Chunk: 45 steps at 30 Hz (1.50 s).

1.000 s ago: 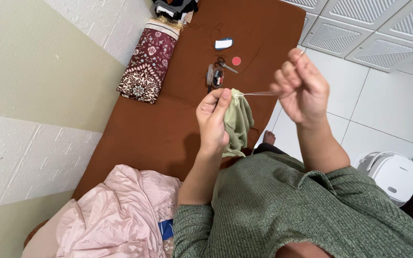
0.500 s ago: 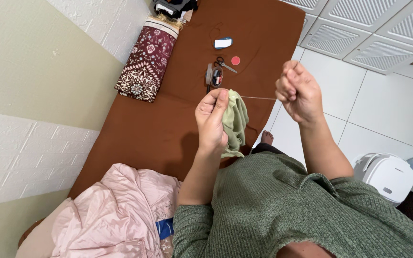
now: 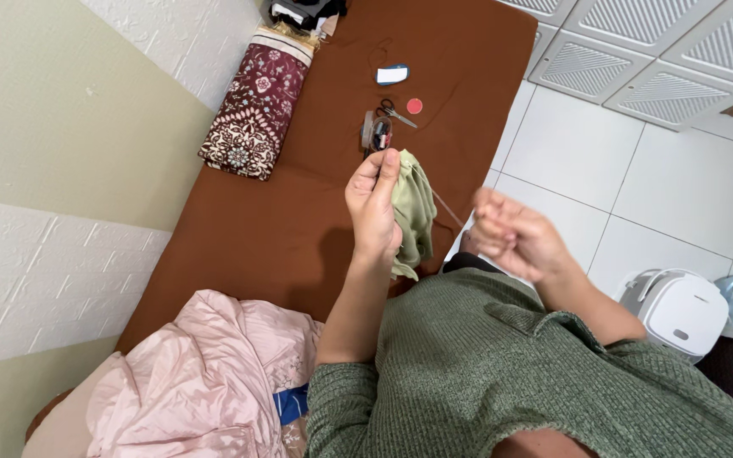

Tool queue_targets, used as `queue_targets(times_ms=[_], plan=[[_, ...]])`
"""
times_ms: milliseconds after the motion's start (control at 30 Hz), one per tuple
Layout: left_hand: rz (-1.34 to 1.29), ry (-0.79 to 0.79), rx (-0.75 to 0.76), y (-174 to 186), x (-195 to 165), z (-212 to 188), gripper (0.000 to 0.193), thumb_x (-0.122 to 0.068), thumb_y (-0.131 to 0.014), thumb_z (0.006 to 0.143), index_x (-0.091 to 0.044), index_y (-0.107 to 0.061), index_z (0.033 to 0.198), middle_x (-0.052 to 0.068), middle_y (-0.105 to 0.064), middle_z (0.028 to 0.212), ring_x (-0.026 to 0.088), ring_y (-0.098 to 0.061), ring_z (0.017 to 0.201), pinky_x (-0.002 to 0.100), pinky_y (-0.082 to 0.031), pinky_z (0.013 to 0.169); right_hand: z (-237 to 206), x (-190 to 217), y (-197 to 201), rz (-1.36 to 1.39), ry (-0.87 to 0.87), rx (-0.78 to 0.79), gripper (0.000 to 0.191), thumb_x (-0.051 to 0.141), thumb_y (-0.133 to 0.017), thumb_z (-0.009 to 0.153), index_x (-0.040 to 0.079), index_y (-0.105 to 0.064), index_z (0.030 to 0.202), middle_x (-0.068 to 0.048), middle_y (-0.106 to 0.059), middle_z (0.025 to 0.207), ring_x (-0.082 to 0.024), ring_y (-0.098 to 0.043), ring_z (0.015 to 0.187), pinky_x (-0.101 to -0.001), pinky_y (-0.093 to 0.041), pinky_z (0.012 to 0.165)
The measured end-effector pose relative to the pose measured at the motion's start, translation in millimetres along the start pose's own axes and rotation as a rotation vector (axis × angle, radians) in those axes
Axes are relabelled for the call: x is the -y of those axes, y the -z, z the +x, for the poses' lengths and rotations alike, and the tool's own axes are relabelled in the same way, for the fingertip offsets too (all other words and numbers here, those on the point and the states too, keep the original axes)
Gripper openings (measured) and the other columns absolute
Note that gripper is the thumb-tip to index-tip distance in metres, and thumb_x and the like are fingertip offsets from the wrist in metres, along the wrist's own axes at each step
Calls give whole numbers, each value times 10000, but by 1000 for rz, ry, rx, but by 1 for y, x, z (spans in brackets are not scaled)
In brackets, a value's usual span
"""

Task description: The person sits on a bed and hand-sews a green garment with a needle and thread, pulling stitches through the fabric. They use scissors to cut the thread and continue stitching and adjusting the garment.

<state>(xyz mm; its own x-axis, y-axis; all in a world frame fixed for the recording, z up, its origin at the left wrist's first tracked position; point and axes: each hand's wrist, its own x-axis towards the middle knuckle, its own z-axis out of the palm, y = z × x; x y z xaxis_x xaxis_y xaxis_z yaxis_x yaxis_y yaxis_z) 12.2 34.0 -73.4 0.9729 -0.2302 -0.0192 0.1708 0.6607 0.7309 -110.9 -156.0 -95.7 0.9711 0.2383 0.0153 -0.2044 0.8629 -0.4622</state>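
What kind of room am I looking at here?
Most likely a bedroom or living space in a home. A mattress with a brown sheet lies along the wall on a white tiled floor, with a patterned pillow at its far end and a crumpled pink blanket nearby.

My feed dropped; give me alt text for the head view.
Left hand holds up a green cloth; right hand pulls a thread from it. Behind them on the brown mat lie scissors and a red disc.
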Motion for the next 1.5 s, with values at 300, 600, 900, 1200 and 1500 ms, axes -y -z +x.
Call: queue_targets(times_ms=[300,600,900,1200,1500], plan=[[-17,-17,13,-3,7,-2,117,-123,-687,1039,-11,-718,1042,-15,-702,927,32,-603,824,192,-478,756,-7,-22,-49,-21,-53,10,130,133,-509,1117,12,-538,1080,49,-393,672,-65,-352,581,-223,-326,550],[6,27,69,-19,4,-7,131,-148,-680,1041,-18,-693,1038,11,-714,922,50,-637,814,196,-509,742,9,-46,-87,-336,-37,136,130,150,-509,1120,22,-526,1139,-7,-488,841,-72,-466,746,-264,-425,731],[-51,267,316,-23,-22,-24,72,-85,-654,1051,-16,-656,1070,26,-710,948,69,-662,828,225,-541,751,55,40,-49,-685,481,380,128,204,-653,1064,125,-641,965,-90,-493,1373,-282,-469,1439,-436,-438,1216],[126,199,371,-16,-43,-21,72,-68,-674,1026,-1,-659,1047,29,-714,1016,66,-648,881,215,-534,808,87,50,0,-416,-181,532,153,162,-741,932,28,-694,875,-187,-604,1360,-264,-582,1162,-380,-468,1018],[49,109,513,-5,-24,-25,290,-13,-621,1046,-63,-482,1296,63,-640,1206,101,-616,1114,255,-502,1000,68,76,-58,-647,28,314,159,135,-724,984,-6,-680,924,-34,-606,971,-133,-570,923,-289,-454,834]])
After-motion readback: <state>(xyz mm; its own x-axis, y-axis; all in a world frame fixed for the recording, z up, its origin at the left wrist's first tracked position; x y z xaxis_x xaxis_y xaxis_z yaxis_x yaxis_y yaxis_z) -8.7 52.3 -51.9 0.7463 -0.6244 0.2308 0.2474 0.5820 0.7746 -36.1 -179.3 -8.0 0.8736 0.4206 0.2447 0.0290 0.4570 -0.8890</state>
